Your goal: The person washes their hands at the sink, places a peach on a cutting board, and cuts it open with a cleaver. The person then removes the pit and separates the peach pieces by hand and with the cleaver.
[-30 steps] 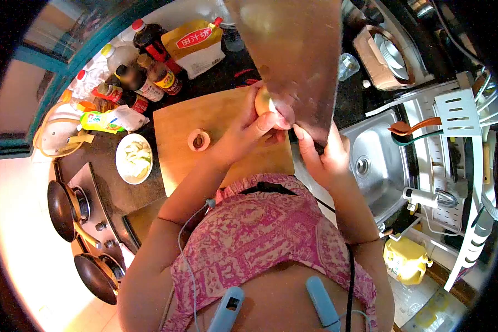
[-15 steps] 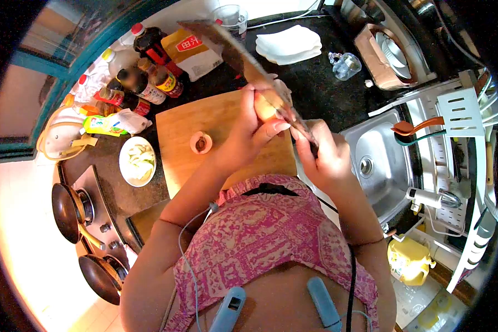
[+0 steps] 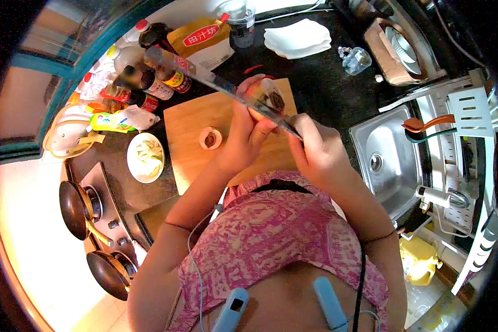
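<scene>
My left hand (image 3: 246, 130) is wrapped round a roundish, pale brown vegetable, perhaps an onion (image 3: 270, 95), whose end shows dark marks. My right hand (image 3: 318, 144) grips a large cleaver (image 3: 196, 72) near its heel; the blade is seen nearly edge-on, points to the upper left and lies against the vegetable. Both hands are over the right part of a wooden cutting board (image 3: 191, 119). A small round cut piece (image 3: 210, 138) with a brown centre lies on the board. Left of the board is a white bowl (image 3: 145, 158) of pale slices.
Bottles (image 3: 174, 77) and a gold pouch (image 3: 202, 41) stand behind the board at the left. White plates (image 3: 297, 39) and a clear cup (image 3: 356, 61) are at the back. A sink (image 3: 393, 157) is at the right, two pans (image 3: 74, 210) at the left.
The cleaver has swung from upright and broadside to slanting up and left, nearly edge-on. My left hand has turned the vegetable, so its dark-marked end now shows. The whole view has shifted slightly.
</scene>
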The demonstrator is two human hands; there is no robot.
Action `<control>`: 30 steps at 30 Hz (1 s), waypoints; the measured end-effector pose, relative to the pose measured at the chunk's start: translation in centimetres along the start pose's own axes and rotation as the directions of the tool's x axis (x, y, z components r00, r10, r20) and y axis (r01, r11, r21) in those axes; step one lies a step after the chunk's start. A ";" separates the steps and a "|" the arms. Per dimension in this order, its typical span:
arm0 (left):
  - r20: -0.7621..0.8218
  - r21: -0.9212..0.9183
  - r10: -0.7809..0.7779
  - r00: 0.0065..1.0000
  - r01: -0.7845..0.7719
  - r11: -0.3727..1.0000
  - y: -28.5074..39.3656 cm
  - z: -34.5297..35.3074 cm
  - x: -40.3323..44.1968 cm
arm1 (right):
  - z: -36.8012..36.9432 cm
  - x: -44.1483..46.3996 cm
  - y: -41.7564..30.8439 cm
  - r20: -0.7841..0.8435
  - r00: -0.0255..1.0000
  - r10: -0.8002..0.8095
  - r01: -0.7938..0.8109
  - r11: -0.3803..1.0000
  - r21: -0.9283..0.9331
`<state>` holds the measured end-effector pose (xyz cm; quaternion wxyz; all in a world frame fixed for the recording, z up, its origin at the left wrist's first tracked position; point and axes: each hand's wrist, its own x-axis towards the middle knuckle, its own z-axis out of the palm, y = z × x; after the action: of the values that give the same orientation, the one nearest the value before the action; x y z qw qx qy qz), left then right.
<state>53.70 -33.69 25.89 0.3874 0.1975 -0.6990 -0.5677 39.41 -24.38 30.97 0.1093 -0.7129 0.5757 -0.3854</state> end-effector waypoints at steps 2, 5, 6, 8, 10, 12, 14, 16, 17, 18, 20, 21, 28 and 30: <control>0.011 0.006 0.019 1.000 -0.019 1.000 -0.5 -0.2 -0.4 | 0.9 -0.1 0.1 -0.013 1.000 -0.021 0.021 1.000 -0.002; -0.117 -0.013 0.096 0.989 -0.098 0.995 -1.8 0.0 -0.8 | 1.9 0.2 0.1 -0.028 0.997 -0.073 0.070 0.993 -0.095; -0.146 0.091 0.138 0.980 -0.126 0.988 -2.1 -0.3 -0.9 | 2.1 0.3 0.1 -0.018 0.997 -0.075 0.073 0.993 -0.094; -0.166 0.199 0.183 0.969 -0.149 0.969 -2.0 -0.8 -1.2 | 2.2 0.7 0.1 -0.014 0.997 -0.076 0.074 0.993 -0.092; -0.127 -0.038 -0.083 0.988 0.079 0.996 -1.5 -1.3 -1.7 | 1.8 1.0 0.2 0.105 0.994 0.003 -0.002 1.000 -0.008; -0.153 0.039 -0.008 0.988 0.014 0.999 -2.6 -1.6 -1.8 | 2.5 0.8 0.3 0.097 0.995 -0.025 0.029 0.999 -0.033; -0.173 0.199 0.166 0.971 -0.130 0.971 -3.5 -1.8 -1.8 | 3.0 1.1 0.0 0.086 0.994 -0.060 0.065 0.996 -0.061; -0.192 0.086 0.162 0.968 -0.147 0.985 -2.7 -1.9 -1.7 | 3.4 1.4 -0.7 0.099 0.993 -0.058 0.074 0.983 -0.170; -0.200 0.048 0.160 0.967 -0.154 0.987 -2.6 -1.9 -1.7 | 3.6 1.5 -0.8 0.100 0.993 -0.061 0.078 0.983 -0.169; -0.224 0.116 0.147 0.964 -0.123 0.986 -3.0 -1.9 -2.0 | 3.8 1.6 -0.9 0.101 0.994 -0.047 0.064 0.982 -0.178; -0.246 0.184 0.137 0.960 -0.092 0.979 -3.7 -1.8 -2.3 | 4.1 1.8 -1.2 0.100 0.994 -0.033 0.051 0.981 -0.187; -0.288 -0.038 -0.023 0.957 0.012 0.999 -4.1 -1.6 -2.5 | 4.1 2.1 -1.5 0.107 0.994 -0.024 0.045 0.979 -0.197; -0.337 -0.150 -0.074 0.939 0.024 0.988 -5.8 -1.8 -2.4 | 4.8 3.1 -1.7 0.091 0.995 -0.039 0.062 0.963 -0.262; -0.287 0.040 0.074 0.955 -0.066 0.997 -4.0 -2.9 -1.8 | 3.9 3.2 -0.8 0.147 0.989 -0.016 0.040 0.986 -0.164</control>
<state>56.37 -35.37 21.73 0.5021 0.2591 -0.6501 -0.5082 42.81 -28.13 30.14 0.0856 -0.7536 0.5863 -0.2847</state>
